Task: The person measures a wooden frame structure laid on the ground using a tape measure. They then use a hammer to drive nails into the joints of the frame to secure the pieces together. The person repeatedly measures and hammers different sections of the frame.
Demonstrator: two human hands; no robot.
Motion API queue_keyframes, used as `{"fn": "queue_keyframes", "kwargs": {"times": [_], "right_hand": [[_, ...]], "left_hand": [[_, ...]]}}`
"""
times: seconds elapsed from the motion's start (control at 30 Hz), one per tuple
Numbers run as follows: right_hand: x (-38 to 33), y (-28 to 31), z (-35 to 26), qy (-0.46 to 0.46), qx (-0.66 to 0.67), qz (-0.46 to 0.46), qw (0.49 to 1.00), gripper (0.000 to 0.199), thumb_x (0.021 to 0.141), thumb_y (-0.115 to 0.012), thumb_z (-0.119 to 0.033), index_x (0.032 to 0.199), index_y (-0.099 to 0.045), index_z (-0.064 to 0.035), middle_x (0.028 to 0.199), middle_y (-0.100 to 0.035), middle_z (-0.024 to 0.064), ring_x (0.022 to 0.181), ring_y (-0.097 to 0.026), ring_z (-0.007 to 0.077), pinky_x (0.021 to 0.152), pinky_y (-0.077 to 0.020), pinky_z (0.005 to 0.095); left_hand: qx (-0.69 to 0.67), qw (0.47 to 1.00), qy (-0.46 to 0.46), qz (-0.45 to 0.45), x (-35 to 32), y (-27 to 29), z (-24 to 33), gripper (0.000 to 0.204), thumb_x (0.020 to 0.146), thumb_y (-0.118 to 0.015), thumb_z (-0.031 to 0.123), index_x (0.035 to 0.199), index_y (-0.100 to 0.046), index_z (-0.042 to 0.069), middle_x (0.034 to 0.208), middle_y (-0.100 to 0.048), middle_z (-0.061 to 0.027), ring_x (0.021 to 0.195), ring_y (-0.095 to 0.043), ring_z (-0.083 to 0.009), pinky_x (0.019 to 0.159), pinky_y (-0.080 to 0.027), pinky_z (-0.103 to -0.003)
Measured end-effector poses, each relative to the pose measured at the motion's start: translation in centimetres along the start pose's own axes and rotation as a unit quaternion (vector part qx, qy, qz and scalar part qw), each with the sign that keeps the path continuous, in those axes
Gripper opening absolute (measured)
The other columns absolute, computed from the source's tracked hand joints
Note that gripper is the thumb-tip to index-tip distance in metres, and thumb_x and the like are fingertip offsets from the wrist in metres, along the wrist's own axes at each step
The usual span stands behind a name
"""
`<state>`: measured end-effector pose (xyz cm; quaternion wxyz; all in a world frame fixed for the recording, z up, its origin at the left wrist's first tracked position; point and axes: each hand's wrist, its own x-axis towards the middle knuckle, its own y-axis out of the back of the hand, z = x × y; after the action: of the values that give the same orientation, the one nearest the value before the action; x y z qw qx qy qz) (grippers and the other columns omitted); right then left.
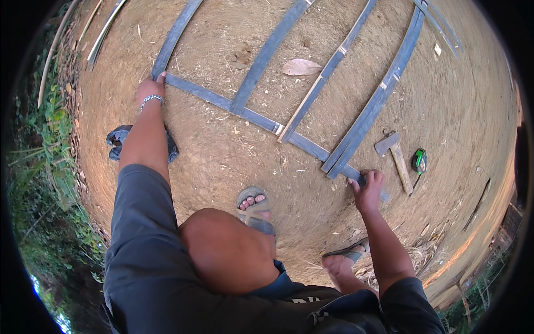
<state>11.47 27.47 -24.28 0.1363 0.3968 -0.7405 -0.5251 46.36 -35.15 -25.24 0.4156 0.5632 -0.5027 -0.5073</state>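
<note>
Along the crosswise slat [256, 117], both grips [150, 91] [368, 192] pinch narrowly.

Two hands, the left hand [149, 89] and the right hand [368, 192]; four rows of long dark strips [267, 55] and one crosswise strip [203, 96]; one hammer [396, 156], one green tape measure [419, 160], one broad pale leaf [301, 67], one chain bracelet [151, 99], two sandals [262, 225].

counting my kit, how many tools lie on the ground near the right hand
2: a wood-handled tool with a metal head, beyond and right of the right hand, and a green-and-black tape measure just right of it. None seems hidden there.
</note>
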Motion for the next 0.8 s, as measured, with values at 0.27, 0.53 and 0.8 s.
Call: {"fn": "queue_keyframes", "kwargs": {"times": [0.27,0.53,0.8], "right_hand": [[0.0,0.2,-0.3,-0.027,-0.025,-0.015,0.999,0.051,0.074,-0.091,-0.027,0.110,-0.063,-0.0048,0.115,-0.055,0.0181,0.114,-0.050,0.0397,0.100,-0.0433,0.0502],[-0.1,1.3,0.1,-0.004,-0.014,-0.033,0.999,0.052,0.076,-0.090,-0.028,0.116,-0.064,-0.0057,0.118,-0.056,0.0185,0.117,-0.050,0.0407,0.103,-0.0436,0.0505],[0.1,1.9,-1.2,-0.012,-0.005,-0.066,0.998,0.053,0.082,-0.085,-0.028,0.125,-0.063,-0.0081,0.125,-0.055,0.0176,0.124,-0.049,0.0396,0.108,-0.0417,0.0487]], "left_hand": [[-0.035,0.999,0.008,0.008,-0.9,0.3,0.4,0.072,0.099,-0.056,0.060,0.142,-0.060,0.003,0.133,-0.066,-0.0264,0.127,-0.062,-0.0406,0.110,-0.047,-0.048],[-0.099,0.993,-0.045,0.053,-1.7,-4.0,0.3,0.070,0.104,-0.051,0.045,0.157,-0.040,0.000,0.159,-0.038,-0.0323,0.147,-0.041,-0.0439,0.121,-0.035,-0.046],[-0.018,0.987,-0.154,0.041,-0.8,-5.0,-3.9,0.072,0.102,-0.056,0.042,0.155,-0.040,-0.004,0.161,-0.035,-0.0305,0.152,-0.032,-0.0416,0.125,-0.029,-0.046]]}}
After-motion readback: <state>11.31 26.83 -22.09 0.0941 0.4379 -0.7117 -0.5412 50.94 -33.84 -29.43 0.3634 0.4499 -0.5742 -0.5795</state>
